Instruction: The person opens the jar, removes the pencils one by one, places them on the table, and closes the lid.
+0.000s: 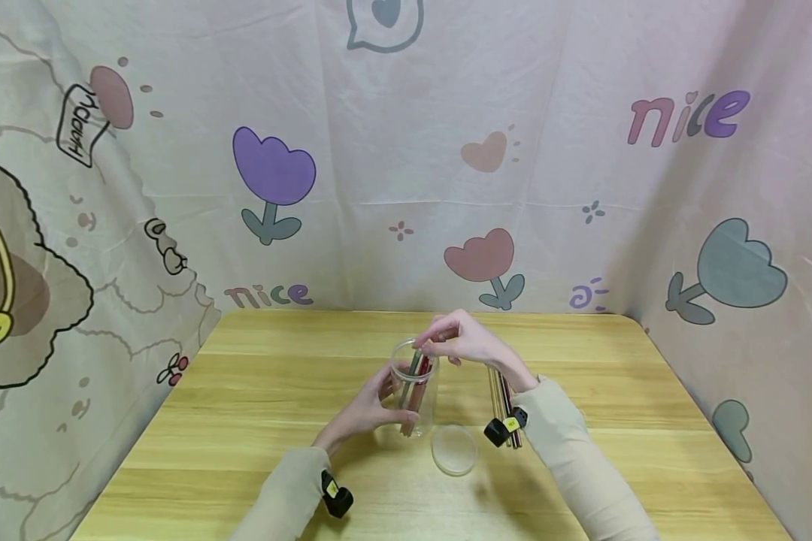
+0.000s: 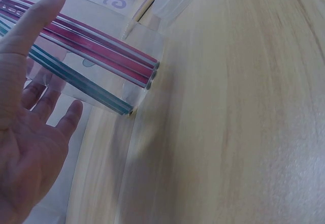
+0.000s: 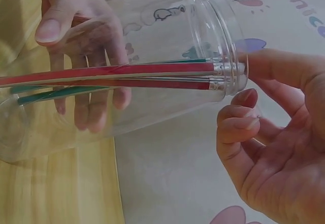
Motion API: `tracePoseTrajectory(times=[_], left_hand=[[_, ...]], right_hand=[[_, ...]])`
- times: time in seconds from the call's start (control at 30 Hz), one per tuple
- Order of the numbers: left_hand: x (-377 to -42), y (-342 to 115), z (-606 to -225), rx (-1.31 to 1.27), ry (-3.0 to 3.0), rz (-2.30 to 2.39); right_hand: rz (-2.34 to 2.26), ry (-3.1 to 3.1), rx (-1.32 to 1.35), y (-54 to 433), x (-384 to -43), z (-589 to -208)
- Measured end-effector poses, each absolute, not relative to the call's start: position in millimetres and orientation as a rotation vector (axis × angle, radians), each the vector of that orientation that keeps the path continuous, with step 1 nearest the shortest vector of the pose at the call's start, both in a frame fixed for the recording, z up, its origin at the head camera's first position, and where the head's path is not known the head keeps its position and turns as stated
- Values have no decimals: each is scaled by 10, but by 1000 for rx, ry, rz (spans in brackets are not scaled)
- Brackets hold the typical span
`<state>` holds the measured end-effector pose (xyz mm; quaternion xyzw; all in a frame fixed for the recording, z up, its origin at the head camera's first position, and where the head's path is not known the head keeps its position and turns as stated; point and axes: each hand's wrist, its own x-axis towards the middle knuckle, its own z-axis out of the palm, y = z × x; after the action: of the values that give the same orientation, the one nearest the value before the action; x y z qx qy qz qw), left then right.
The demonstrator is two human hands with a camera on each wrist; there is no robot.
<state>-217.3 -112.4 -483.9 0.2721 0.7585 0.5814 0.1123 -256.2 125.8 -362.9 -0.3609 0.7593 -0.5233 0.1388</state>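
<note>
Both sleeves, left (image 1: 280, 488) and right (image 1: 595, 481), enter from the near edge.

1. Jar position. The clear jar (image 1: 429, 406) is at the table (image 1: 189, 421) centre, between the hands, mouth up. It contains red pencils (image 2: 101, 51) and green pencils (image 2: 81, 83).

2. Left hand (image 1: 368, 406). Thumb and fingers are wrapped about the jar's sides. Maintain light, even pressure; a firm squeeze could tip or shift the jar.

3. Right hand (image 1: 467, 342). The fingertips are at the rim (image 3: 231, 41), at the pencils' capped ends. Whether they clamp a pencil or only touch one cannot be told.

4. Handling. Work with the fingertips, one pencil at a time. Keep each pencil parallel to the jar wall so that it does not catch on the rim or cross its neighbours. Avoid levering against the rim.

5. Clearances. The lid (image 1: 455, 451) lies flat just beside the jar base; slender sticks (image 1: 497, 398) lie beneath the right wrist. Keep the forearm raised to avoid rolling them.
</note>
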Motion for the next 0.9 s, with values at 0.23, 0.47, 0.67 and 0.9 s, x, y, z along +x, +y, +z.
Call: tracePoseTrajectory(times=[0.23,0.47,0.67,0.9], left_hand=[[-2187,-1122,-4861,791,2225,1705],[-2191,-1122,-4871,797,2226,1709],[-2190,-1121,-4874,778,2232,1701],[-2186,-1119,-4857,792,2227,1708]], right_hand=[[-1466,2183,-1045,1272,-2589,-3614],[-1444,2187,-1021,1283,-2591,-3598],[-1439,2189,-1013,1275,-2585,-3587],[-1413,2218,-1047,1271,-2596,-3581]])
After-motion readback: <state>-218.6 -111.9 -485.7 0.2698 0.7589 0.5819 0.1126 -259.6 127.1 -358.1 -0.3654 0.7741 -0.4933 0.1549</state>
